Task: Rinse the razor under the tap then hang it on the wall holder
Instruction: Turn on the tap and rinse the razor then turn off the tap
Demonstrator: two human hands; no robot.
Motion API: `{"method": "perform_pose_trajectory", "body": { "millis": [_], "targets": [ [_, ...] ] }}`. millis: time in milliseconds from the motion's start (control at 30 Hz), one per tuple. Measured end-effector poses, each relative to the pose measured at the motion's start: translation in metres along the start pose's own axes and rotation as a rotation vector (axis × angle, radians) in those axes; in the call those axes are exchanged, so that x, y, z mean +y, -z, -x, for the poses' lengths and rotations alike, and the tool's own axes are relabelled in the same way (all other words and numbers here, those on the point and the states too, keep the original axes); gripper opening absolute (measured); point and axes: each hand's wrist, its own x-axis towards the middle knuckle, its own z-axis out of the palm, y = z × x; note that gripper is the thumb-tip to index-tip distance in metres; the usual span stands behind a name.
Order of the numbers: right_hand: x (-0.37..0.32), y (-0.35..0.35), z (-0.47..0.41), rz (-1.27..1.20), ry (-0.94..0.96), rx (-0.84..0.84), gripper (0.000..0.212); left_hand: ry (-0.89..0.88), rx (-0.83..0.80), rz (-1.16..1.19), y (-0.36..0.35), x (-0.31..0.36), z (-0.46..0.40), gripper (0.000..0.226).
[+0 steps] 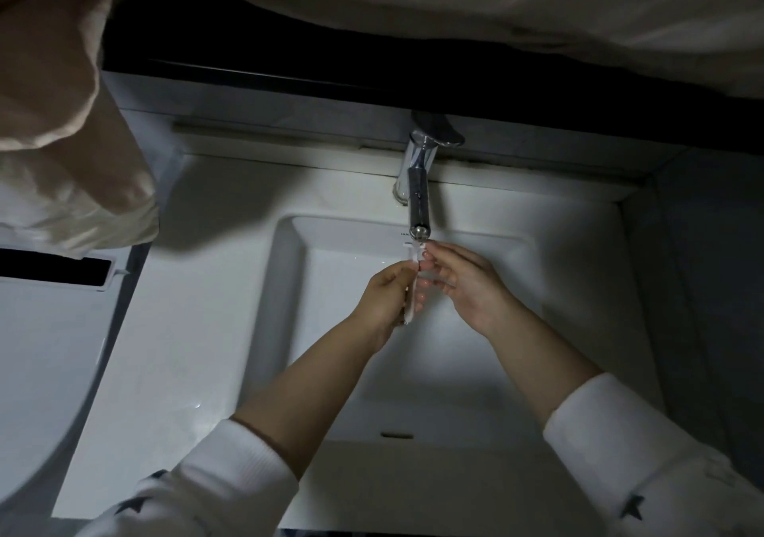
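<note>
razor (413, 276) sits under the tap (418, 201), your left hand (384, 301) gripping its handle, right hand (463, 284) fingers rubbing the head: wet grip may slip, blade may nick you.

White razor (411, 284), chrome tap (418, 197), white basin (285, 272), white sleeves (612, 425) with dark star print, beige and white towels (70, 123) at upper left.

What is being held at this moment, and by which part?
A white razor, head up just under the tap spout. The left hand grips its handle; the right hand's fingertips touch it just below the head.
</note>
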Motion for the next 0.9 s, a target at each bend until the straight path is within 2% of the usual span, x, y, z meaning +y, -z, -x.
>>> {"method": "perform_pose_trajectory", "body": {
  "millis": [167, 300, 400, 567, 633, 800, 900],
  "targets": [
    [-0.012, 0.0, 0.004, 0.101, 0.032, -0.01, 0.009, 0.121, 0.042, 0.202, -0.005, 0.013, -0.002, 0.034],
    [-0.022, 0.003, 0.007, 0.224, 0.087, -0.016, 0.016, 0.196, -0.002, 0.386, -0.01, 0.019, 0.003, 0.032],
    [-0.023, 0.002, 0.007, 0.265, 0.103, -0.004, 0.021, 0.216, -0.003, 0.426, -0.01, 0.02, 0.004, 0.033],
    [-0.017, 0.007, 0.004, 0.289, 0.096, 0.081, 0.024, 0.211, 0.044, 0.279, -0.005, 0.009, 0.006, 0.03],
    [-0.015, 0.01, 0.004, 0.298, 0.085, 0.082, 0.023, 0.199, 0.058, 0.228, -0.004, 0.003, 0.005, 0.036],
    [-0.015, 0.007, 0.002, 0.242, 0.043, 0.093, 0.018, 0.072, 0.111, -0.043, -0.009, 0.01, 0.01, 0.03],
    [-0.015, 0.001, 0.002, 0.208, 0.036, 0.103, 0.016, 0.014, 0.156, -0.081, -0.009, 0.007, 0.007, 0.028]
  ]
}}
